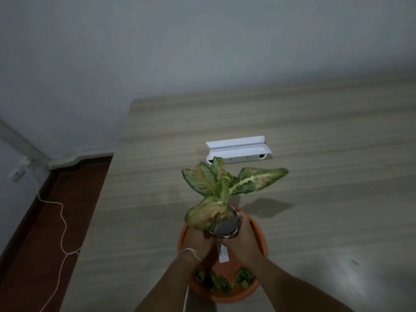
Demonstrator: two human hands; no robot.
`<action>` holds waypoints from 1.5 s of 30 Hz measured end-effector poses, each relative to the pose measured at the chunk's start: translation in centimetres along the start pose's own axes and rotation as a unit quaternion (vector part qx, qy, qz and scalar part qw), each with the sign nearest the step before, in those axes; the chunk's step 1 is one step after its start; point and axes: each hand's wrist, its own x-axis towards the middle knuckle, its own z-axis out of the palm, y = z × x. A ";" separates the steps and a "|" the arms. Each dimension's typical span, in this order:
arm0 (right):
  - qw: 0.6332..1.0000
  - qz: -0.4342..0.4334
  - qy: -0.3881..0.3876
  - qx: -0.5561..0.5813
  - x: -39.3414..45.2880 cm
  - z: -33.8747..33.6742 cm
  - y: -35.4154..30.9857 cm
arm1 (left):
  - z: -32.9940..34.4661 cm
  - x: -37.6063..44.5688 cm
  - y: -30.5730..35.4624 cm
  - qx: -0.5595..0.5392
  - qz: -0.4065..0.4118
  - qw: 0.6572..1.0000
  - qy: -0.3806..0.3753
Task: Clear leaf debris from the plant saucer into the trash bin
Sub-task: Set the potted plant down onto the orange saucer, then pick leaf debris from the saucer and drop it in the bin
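Leaf debris (221, 280) lies in the orange saucer (258, 230) at lower centre while my left grip (198, 238) and right grip (246, 239) clasp the plant pot (225, 225).

Pale wood-grain table (315, 136) fills most of view, its left edge running diagonally beside dark reddish floor (56, 221). Orange plant saucer (261, 235) sits on tabletop near front edge. White power strip box with raised lid (238, 149) lies farther back, well apart from saucer, close to table centre. Thin white cord (63, 224) trails across floor alongside table edge.
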 end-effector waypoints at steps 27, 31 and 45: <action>0.979 0.094 -0.005 -0.179 -4.1 -0.2 1.9 | -2.6 -4.5 -1.4 0.197 -0.085 0.946 -0.243; 0.963 0.095 -0.095 -0.232 -5.2 0.6 1.7 | -2.8 -4.8 -0.2 0.295 -0.032 0.898 -0.326; 0.863 -0.046 -0.248 -0.437 -5.0 5.1 2.6 | 0.3 -3.8 -1.6 0.368 -0.017 0.877 -0.309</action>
